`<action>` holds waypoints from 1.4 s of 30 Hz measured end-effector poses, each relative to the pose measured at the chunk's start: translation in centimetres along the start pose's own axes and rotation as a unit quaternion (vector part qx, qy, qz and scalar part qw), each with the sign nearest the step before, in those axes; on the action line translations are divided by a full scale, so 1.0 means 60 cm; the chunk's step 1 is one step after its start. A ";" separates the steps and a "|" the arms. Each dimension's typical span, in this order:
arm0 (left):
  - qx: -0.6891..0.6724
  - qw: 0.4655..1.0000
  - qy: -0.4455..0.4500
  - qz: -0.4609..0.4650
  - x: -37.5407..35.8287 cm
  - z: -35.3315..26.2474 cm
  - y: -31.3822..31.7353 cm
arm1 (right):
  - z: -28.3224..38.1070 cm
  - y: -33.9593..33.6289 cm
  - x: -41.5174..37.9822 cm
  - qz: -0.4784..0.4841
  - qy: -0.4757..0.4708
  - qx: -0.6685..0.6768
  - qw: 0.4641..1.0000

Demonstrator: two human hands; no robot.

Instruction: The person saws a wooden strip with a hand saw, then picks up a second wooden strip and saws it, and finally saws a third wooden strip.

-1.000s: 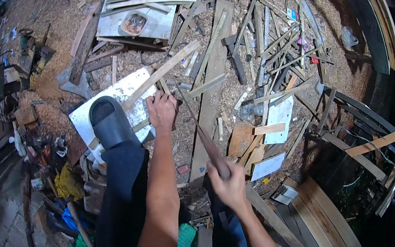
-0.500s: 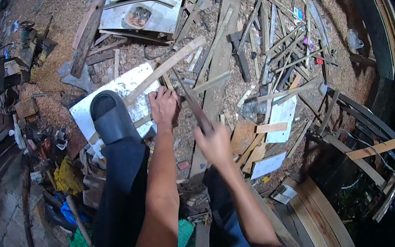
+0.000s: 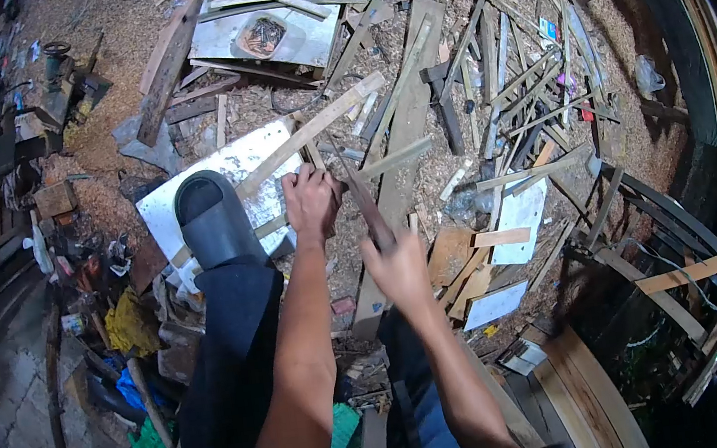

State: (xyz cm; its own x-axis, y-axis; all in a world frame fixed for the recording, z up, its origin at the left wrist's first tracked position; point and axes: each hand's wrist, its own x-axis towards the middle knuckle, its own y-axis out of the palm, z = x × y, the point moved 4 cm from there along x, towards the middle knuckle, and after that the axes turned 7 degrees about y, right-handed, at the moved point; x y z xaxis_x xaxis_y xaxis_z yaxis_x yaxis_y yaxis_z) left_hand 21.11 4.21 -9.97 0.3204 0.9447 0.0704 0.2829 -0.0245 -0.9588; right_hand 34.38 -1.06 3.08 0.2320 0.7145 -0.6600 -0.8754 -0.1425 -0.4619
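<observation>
My right hand (image 3: 400, 268), slightly blurred, is closed round the grip end of a handsaw (image 3: 367, 209). The narrow, dark brown blade points away from me and crosses a thin wooden strip (image 3: 400, 158) just right of my left hand. My left hand (image 3: 312, 198) is closed over that strip, knuckles up, and hides part of it. To the left, the strip runs over a white board (image 3: 271, 203) beneath my foot in a dark slide sandal (image 3: 213, 224). A second, wider wooden batten (image 3: 320, 126) slants across the same board beyond my left hand.
A hammer-like tool (image 3: 443, 106) lies on a long plank (image 3: 414, 56). Farther off, a plastic tub (image 3: 261, 36) of small dark pieces stands on a white panel (image 3: 211, 41). Scrap sticks (image 3: 531, 95) clutter the right side; a wooden frame (image 3: 663, 294) stands at lower right.
The whole view has shifted a little, so everything sits slightly lower and farther right. Both hands keep their hold, and the saw still lies across the strip.
</observation>
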 end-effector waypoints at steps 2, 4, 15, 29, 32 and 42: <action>0.008 1.000 0.004 -0.025 0.009 0.005 0.008 | 0.011 -0.051 -0.110 -0.006 0.012 0.032 0.999; 0.007 0.999 0.001 -0.046 -0.002 0.000 0.005 | 0.016 -0.099 -0.183 -0.002 0.092 0.014 0.996; -0.013 1.000 -0.013 0.019 -0.005 0.007 0.014 | 0.021 -0.038 -0.080 0.000 0.010 0.019 1.000; 0.018 0.999 -0.023 -0.016 -0.004 0.007 0.017 | 0.015 -0.072 -0.136 -0.026 -0.021 0.012 0.999; 0.021 1.000 -0.023 -0.001 0.002 -0.001 0.004 | -0.019 -0.088 -0.206 -0.012 0.046 0.031 0.998; 0.020 0.999 0.008 -0.037 0.001 -0.005 0.001 | -0.012 -0.073 -0.160 -0.012 0.053 0.047 0.997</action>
State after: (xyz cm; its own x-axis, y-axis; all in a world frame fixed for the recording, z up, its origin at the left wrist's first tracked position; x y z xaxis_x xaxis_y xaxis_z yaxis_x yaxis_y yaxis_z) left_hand 21.39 4.16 -9.92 0.3141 0.9382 0.1456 0.2709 0.0584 -0.9608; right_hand 36.31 -7.76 11.02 0.2930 0.6403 -0.7100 -0.9033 -0.0580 -0.4251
